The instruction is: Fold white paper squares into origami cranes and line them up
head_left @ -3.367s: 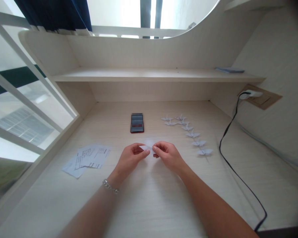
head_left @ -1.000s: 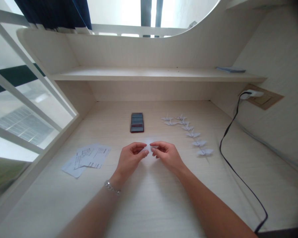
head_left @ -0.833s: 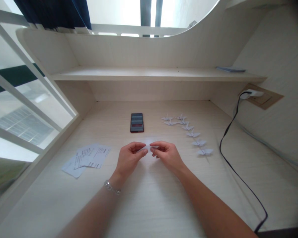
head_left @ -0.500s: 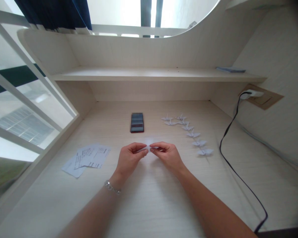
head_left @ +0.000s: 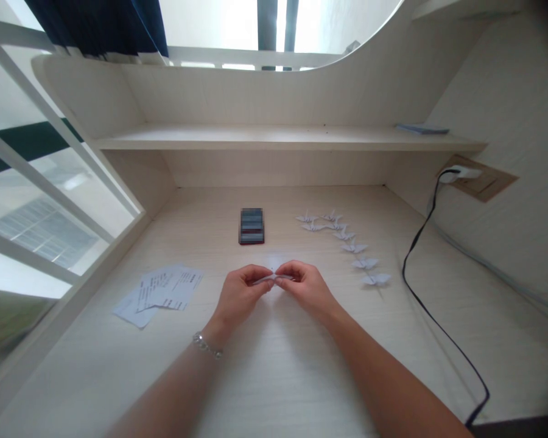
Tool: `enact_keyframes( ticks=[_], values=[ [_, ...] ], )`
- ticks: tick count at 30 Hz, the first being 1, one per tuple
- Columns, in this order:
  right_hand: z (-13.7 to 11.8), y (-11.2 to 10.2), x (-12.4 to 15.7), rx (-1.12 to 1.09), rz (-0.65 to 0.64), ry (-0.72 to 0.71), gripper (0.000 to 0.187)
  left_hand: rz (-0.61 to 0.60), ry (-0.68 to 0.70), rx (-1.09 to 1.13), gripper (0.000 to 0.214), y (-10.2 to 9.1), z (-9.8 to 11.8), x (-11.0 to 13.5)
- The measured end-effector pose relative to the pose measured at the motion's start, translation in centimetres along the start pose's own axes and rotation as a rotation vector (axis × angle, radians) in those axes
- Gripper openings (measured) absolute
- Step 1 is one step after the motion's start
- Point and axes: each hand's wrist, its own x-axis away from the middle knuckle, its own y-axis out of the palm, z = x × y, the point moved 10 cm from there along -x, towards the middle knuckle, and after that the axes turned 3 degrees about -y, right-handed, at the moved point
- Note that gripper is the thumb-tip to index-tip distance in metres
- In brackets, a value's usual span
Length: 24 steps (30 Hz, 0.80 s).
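Note:
A small white folded paper [head_left: 274, 277] is pinched between my two hands, just above the middle of the desk. My left hand [head_left: 244, 291], with a chain bracelet [head_left: 206, 345] at the wrist, grips its left side between thumb and fingers. On the other side, my right hand [head_left: 307, 287] pinches the right part the same way. Both sets of fingertips nearly meet at its centre and cover much of the paper. Several white paper cranes [head_left: 354, 247] stand in a curved line beyond and right of my right hand.
Printed paper sheets [head_left: 167, 289] lie overlapping on the desk at left. A dark phone-like rectangle [head_left: 251, 226], its face blurred, lies beyond my hands. At right a black cable [head_left: 420, 298] runs from a wall socket [head_left: 488, 179] across the desk. A shelf [head_left: 283, 137] spans the back.
My fingertips have shifted slightly on the folded paper, and more of its thin edge shows between them. Both hands stay in nearly the same place; the view has moved a little.

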Motion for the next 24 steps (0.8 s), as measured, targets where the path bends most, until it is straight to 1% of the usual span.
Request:
enact_keyframes(
  ticks=[4,8,11,14,17,24],
  values=[
    [0.0,0.5,0.1,-0.026,-0.058,0.024,0.015,-0.039,-0.013,-0.016,0.02,0.3,0.0,0.0],
    [0.4,1.1,0.3,-0.126,-0.094,0.086,0.017,-0.068,-0.042,0.024,0.019,0.6,-0.2,0.0],
    [0.9,1.1,0.4,-0.191,-0.075,0.135,0.017,-0.084,-0.066,0.037,0.017,0.7,-0.1,0.0],
    [1.4,1.1,0.5,-0.253,-0.043,0.178,0.018,-0.08,-0.102,0.066,0.015,0.8,-0.1,0.1],
    [1.6,1.3,0.6,-0.301,-0.04,0.208,0.019,-0.07,-0.12,0.105,0.015,0.7,-0.1,0.2],
    [1.2,1.0,0.6,-0.315,-0.036,0.205,0.018,-0.09,-0.122,0.152,0.017,0.9,-0.5,0.3]
  ],
)
